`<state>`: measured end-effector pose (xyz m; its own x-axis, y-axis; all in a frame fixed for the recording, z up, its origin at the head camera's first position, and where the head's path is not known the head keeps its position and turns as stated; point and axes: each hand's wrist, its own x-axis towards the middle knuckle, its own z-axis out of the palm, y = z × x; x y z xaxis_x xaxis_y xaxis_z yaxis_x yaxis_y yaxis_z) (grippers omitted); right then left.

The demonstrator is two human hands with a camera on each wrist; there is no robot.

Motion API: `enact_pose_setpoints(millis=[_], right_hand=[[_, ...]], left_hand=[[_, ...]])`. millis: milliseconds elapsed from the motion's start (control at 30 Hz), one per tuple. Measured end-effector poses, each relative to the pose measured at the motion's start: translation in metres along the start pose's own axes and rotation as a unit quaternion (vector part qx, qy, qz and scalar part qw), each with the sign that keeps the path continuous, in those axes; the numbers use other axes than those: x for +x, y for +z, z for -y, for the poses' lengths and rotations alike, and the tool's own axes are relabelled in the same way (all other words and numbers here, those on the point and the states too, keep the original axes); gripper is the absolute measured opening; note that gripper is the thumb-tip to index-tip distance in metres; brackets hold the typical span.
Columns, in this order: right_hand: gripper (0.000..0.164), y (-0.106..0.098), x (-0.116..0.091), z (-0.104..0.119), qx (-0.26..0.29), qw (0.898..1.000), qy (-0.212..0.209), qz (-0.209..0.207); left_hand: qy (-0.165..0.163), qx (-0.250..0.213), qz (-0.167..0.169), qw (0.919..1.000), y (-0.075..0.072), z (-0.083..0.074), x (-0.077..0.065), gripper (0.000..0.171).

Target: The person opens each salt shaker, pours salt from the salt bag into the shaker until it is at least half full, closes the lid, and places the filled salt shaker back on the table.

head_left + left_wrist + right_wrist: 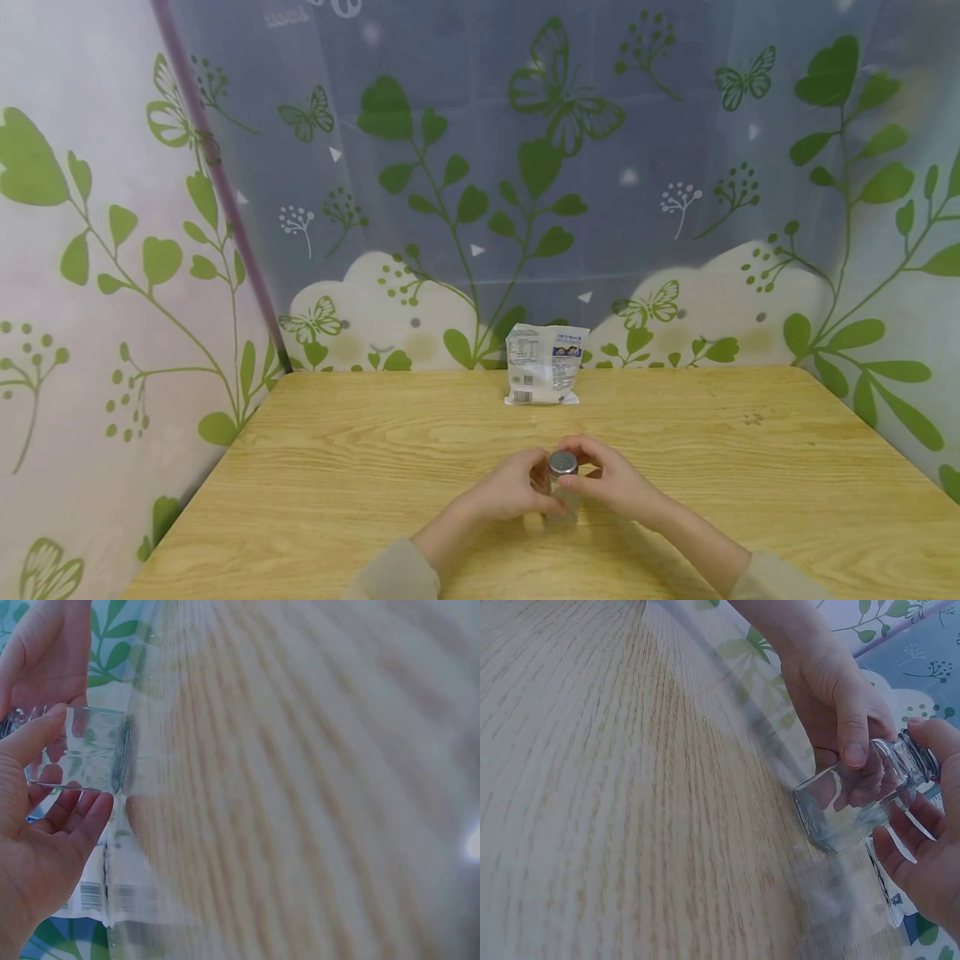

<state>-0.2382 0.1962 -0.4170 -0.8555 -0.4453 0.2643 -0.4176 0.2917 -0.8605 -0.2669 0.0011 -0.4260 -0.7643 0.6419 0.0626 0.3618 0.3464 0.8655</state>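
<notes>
A small clear glass jar [564, 505] with a silver metal lid [563, 462] stands upright near the front middle of the table. My left hand [517, 486] holds its square body from the left, thumb on the near side and fingers behind. At the lid and neck, my right hand [609, 482] grips from the right between thumb and fingers. See-through walls of the jar [94, 746] show the fingers behind it in the left wrist view. From the right wrist, the jar [847, 799] has its base close to the tabletop; whether they touch I cannot tell.
A white printed packet [546, 367] stands at the back of the wooden table [375, 433], beyond the hands. Hanging cloths [450, 200] with green leaves and butterflies enclose the back and both sides.
</notes>
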Motion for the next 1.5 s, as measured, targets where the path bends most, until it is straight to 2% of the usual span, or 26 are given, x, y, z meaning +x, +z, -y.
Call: enact_pose_setpoints(millis=[400,600,667,833,967,1067,1167,1267,1500], right_hand=[[0.032,0.001,0.000,-0.002,0.005,1.000,-0.012,-0.010],[0.033,0.001,-0.001,0.000,0.004,1.000,0.006,-0.021],[0.033,0.000,-0.001,0.002,0.019,0.999,0.012,-0.025],[0.031,-0.001,-0.002,0.008,0.056,0.997,0.011,-0.054],[0.030,-0.003,-0.002,0.013,0.064,0.992,0.009,-0.105],[0.031,-0.004,-0.004,0.017,0.061,0.987,0.022,-0.150],[0.031,-0.006,-0.006,0.019,0.056,0.982,0.032,-0.177],[0.031,-0.009,-0.008,0.020,0.048,0.981,0.031,-0.184],[0.033,-0.015,-0.014,0.016,0.034,0.984,0.027,-0.171]], left_hand=[[0.001,0.000,0.001,1.0000,0.000,0.001,-0.001,0.034],[-0.001,0.004,-0.001,1.0000,0.001,0.001,-0.001,0.033],[0.000,0.005,-0.001,1.0000,0.001,0.001,0.000,0.034],[0.006,0.017,-0.006,0.9998,0.002,0.001,0.000,0.036],[0.006,0.013,-0.011,0.9998,0.002,0.000,0.000,0.035],[0.007,0.011,-0.013,0.9998,0.002,-0.001,0.000,0.035],[0.008,0.010,-0.013,0.9998,0.002,-0.001,0.000,0.035],[0.006,0.004,-0.008,0.9999,0.002,-0.001,0.000,0.035],[0.004,-0.011,0.000,0.9999,0.002,0.000,0.000,0.035]])
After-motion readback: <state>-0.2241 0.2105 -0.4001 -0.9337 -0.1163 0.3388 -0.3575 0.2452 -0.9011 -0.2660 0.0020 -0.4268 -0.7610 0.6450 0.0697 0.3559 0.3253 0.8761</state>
